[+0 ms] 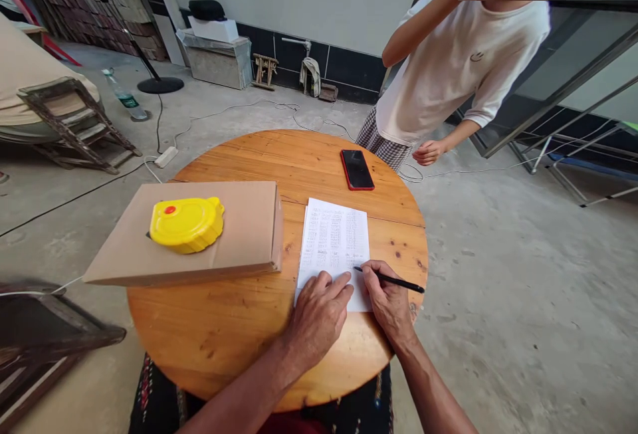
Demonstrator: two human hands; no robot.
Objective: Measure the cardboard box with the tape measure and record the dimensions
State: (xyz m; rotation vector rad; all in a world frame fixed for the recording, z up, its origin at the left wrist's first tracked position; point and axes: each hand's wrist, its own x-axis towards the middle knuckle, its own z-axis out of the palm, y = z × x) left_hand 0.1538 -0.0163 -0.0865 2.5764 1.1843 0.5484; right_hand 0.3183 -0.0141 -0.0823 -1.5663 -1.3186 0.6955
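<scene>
A white sheet of paper (335, 238) with rows of handwritten figures lies on the round wooden table (239, 334). My left hand (319, 314) rests flat on the sheet's lower left corner, fingers stretched out. My right hand (386, 298) is closed around a black pen (391, 280), whose tip touches the paper near its lower right. A flat cardboard box (249, 234) lies to the left of the sheet, with a yellow tape measure (186, 223) on top of it. A red-cased phone (357, 169) lies face up at the table's far side.
Another person in a white T-shirt (448, 68) stands just beyond the table at the right. Cables and a power strip (166, 156) run over the concrete floor. A wooden chair (74, 121) stands at the left, a metal frame (563, 148) at the right.
</scene>
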